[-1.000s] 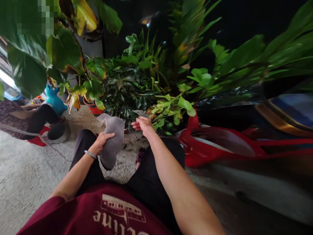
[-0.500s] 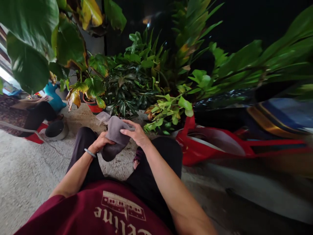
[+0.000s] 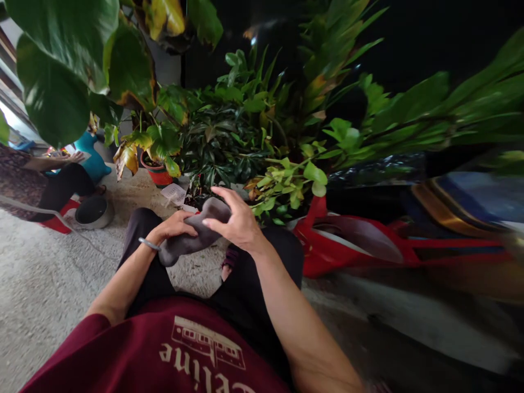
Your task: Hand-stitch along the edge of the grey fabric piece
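A soft grey sock [image 3: 190,236] lies stretched at a slant between my hands, above the gap between my knees. My left hand [image 3: 174,225] grips its middle from above, fingers over the fabric, and one rounded end sags below the wrist. At the other end my right hand [image 3: 237,221] presses its thumb on the fabric, with the index finger lifted off. Whether the right hand's other fingers reach under the fabric is hidden. A white perforated plastic piece [image 3: 174,194] lies on the ground just beyond my left hand.
Potted plants [image 3: 158,169] line the far side, and large leaves [image 3: 53,82] hang in at upper left. A red bag [image 3: 327,245] stands by my right knee. At left, another person [image 3: 24,174] sits near a dark-lined pot [image 3: 94,212] and a teal figure [image 3: 92,158].
The sock has turned from a bunched, upright shape to a long slanted one. My left hand has moved over its top, and the right hand's fingers have spread. The view has shifted slightly.
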`<state>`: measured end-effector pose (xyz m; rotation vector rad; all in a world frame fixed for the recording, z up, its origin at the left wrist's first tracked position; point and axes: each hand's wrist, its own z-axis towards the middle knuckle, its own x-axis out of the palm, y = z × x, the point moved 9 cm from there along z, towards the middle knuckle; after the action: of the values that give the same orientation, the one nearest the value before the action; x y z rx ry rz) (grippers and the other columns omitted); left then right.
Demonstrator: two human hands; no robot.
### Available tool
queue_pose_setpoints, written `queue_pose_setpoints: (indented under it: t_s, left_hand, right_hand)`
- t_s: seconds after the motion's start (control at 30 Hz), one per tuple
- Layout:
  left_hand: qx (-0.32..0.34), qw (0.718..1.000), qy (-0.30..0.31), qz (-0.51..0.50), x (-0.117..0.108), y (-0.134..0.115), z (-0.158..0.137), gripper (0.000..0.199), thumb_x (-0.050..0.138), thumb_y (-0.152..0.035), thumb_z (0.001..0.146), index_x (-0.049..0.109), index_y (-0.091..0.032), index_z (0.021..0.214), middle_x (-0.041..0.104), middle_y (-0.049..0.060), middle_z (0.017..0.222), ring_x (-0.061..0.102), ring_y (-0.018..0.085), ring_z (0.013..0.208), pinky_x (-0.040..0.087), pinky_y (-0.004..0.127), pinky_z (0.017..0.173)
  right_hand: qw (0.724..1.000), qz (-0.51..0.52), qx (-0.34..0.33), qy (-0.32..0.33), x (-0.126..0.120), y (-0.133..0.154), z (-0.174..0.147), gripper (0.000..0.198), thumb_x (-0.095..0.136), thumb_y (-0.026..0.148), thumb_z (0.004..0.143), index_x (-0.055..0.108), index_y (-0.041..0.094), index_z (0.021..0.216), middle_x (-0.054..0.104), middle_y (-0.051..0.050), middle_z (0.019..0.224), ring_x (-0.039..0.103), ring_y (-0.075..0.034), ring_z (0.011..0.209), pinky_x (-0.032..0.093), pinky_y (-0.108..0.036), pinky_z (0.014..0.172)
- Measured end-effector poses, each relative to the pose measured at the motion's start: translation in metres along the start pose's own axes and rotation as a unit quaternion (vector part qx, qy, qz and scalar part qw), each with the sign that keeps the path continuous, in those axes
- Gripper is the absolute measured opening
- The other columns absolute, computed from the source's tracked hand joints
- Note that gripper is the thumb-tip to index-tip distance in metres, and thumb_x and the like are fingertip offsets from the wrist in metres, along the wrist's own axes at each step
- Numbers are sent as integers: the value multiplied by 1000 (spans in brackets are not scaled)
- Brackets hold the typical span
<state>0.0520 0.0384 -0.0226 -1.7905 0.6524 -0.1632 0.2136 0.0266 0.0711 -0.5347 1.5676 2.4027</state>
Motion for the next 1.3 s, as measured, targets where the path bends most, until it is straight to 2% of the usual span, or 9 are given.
queue_pose_setpoints:
  t_s: [0.13,0.23,0.33,0.43,0.53,0.73,0.93,1.13,1.3]
  left_hand:
    - [101,970,53,215,19,-54,10,27,75,-20,57,77,-15,84,68,0,74,62,20,74,47,29,69]
    - [152,947,17,281,17,-85,14,26,76,-22,62,78,-17,88,70,1,76,64,20,76,48,30,73]
    - [201,952,-82,216,-10,-99,9,33,78,-33,71,78,-20,101,76,4,93,68,22,89,51,32,84]
    - [228,947,-204,94,-49,-84,-2,40,74,-42,78,77,-18,110,75,8,111,66,26,107,48,36,96]
    - [221,940,-257,-47,-71,-47,-7,46,72,-47,80,76,-16,114,73,9,118,62,28,115,46,35,99]
    - [153,913,-192,-327,-39,-1,7,48,81,-49,72,71,-19,108,72,5,99,65,19,84,54,31,75]
    - [187,901,-205,-334,-11,-14,7,36,83,-42,75,71,-19,99,69,2,89,62,17,80,51,28,77]
    - [149,891,-245,-352,-32,5,12,31,83,-46,73,67,-19,76,63,1,74,55,15,67,47,26,63]
    - [152,898,-226,-345,-52,-1,24,36,79,-49,73,72,-18,90,68,3,85,60,16,70,47,26,57]
  right_hand:
    - [984,-12,39,175,41,-3,-2,104,92,28,49,54,23,146,67,-13,134,62,-35,123,46,-49,105]
    - [977,41,123,167,51,-37,-9,76,89,29,52,70,19,125,77,-7,108,70,-31,101,52,-43,90]
    - [959,165,200,111,48,-68,-22,40,82,33,60,78,18,96,75,0,78,68,-23,75,52,-35,75]
    - [928,284,241,16,37,-84,-33,34,85,36,56,77,18,85,72,2,69,62,-18,62,49,-31,66]
    - [900,355,248,-54,29,-90,-37,36,88,33,52,76,19,82,74,2,72,62,-17,63,49,-29,66]
    - [892,375,249,-45,49,-85,-41,43,92,29,47,77,19,87,77,1,78,66,-18,69,51,-29,72]
    - [878,372,299,-25,70,-81,-48,48,91,44,51,79,18,89,80,-6,89,72,-27,84,54,-36,81]
    - [877,366,304,-64,67,-72,-48,39,90,39,47,78,19,78,79,-6,80,73,-28,78,56,-39,78]
    - [886,364,268,-101,38,-55,-28,35,90,35,48,79,19,77,79,-5,77,73,-28,75,58,-40,76]
